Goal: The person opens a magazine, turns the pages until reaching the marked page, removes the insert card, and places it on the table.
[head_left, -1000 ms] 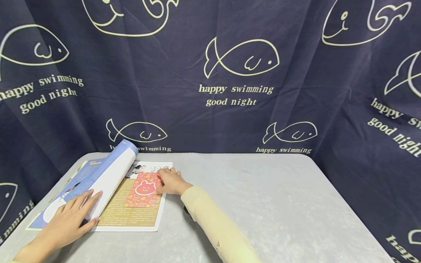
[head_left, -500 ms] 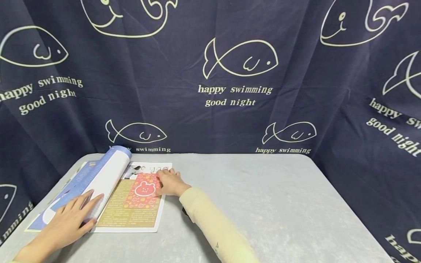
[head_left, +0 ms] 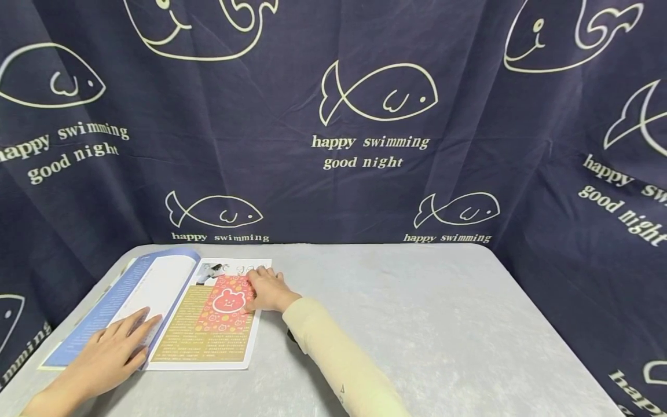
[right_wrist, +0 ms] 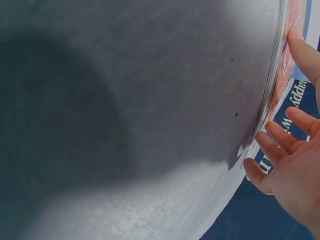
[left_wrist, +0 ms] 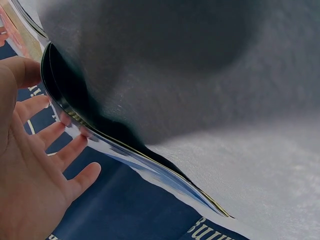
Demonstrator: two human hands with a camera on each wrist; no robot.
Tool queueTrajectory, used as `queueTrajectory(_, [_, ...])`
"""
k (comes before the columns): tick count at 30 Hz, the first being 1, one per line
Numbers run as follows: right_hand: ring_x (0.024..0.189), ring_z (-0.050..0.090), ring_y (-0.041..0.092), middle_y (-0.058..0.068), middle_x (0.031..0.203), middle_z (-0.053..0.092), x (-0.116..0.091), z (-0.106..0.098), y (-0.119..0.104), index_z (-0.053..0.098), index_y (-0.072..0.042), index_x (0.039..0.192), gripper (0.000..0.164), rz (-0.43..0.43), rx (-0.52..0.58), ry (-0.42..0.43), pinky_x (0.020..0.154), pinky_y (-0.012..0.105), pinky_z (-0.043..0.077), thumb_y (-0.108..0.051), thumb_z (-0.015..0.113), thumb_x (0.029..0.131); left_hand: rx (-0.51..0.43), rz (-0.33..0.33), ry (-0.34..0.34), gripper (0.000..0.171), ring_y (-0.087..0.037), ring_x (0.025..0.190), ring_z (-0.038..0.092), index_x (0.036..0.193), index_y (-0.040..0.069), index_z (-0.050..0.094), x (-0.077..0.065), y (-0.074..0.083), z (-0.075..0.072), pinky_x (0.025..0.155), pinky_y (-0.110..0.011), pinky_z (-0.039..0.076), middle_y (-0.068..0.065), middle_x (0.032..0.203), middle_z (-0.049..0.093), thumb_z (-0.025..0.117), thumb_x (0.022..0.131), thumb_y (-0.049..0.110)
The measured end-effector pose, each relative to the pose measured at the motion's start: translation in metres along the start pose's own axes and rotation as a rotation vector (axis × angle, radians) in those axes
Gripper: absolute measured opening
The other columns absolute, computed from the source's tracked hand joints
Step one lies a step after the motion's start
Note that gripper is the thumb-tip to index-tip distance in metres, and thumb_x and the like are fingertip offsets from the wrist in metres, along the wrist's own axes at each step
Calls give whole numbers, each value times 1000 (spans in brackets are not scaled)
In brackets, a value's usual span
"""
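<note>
A magazine (head_left: 203,350) lies spread on the left part of the table, a tan text page on its right side and blue-and-white pages (head_left: 158,286) bowed over to the left. My left hand (head_left: 112,353) presses on those turned pages near the lower spine, fingers spread. In the left wrist view, its thumb and fingertips touch the page stack (left_wrist: 125,145). On the tan page rests a red card (head_left: 229,301) with a white-outlined bear face. My right hand (head_left: 268,291) rests at the card's upper right edge. The right wrist view has its thumb on the red card (right_wrist: 282,82), fingers relaxed along the magazine's edge.
The grey table (head_left: 417,324) extends to the right of the magazine. A dark blue curtain (head_left: 375,191) with fish drawings and lettering hangs behind the table and along both sides.
The raised blue-and-white pages have sunk down to the left and flattened under my left hand, baring more of the tan page. My right hand has stayed at the card.
</note>
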State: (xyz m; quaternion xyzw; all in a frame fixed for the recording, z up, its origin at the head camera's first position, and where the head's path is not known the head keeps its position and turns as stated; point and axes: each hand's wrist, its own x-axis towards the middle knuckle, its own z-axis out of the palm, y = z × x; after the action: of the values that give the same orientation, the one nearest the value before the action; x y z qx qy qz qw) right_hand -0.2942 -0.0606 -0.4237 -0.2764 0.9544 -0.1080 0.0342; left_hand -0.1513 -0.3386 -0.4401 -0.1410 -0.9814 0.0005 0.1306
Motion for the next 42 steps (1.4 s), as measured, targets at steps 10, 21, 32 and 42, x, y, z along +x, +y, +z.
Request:
queueTrajectory(10, [97,48,11,-2,108,48,0,-2,0,49,-15,119,67,-25,85,38,87,23,36,-38,80,65,-9,-30,-74,54,-41,111,47,129,14,47,3,3,-4,81,-63,35,-17,133,42,60,84,40])
queueTrajectory(21, [103,49,13,2,111,51,2,-1,-3,49,-14,114,66,-21,147,51,94,23,38,-31,84,61,5,-31,-59,56,-42,106,50,123,16,53,5,6,-2,77,-63,37,-17,131,43,61,80,51])
queueTrajectory(32, [96,47,12,-1,107,51,0,-4,-3,48,-13,117,67,-20,148,55,85,23,37,-28,83,62,-3,-32,-56,52,-44,106,50,120,19,57,7,7,-1,75,-64,37,-18,131,44,62,79,51])
queueTrajectory(42, [102,52,14,5,115,48,-1,-6,0,46,-10,124,67,-33,273,89,92,21,41,-18,81,66,-14,-29,-58,50,-46,105,50,119,21,56,7,7,-1,75,-65,37,-19,130,44,63,79,50])
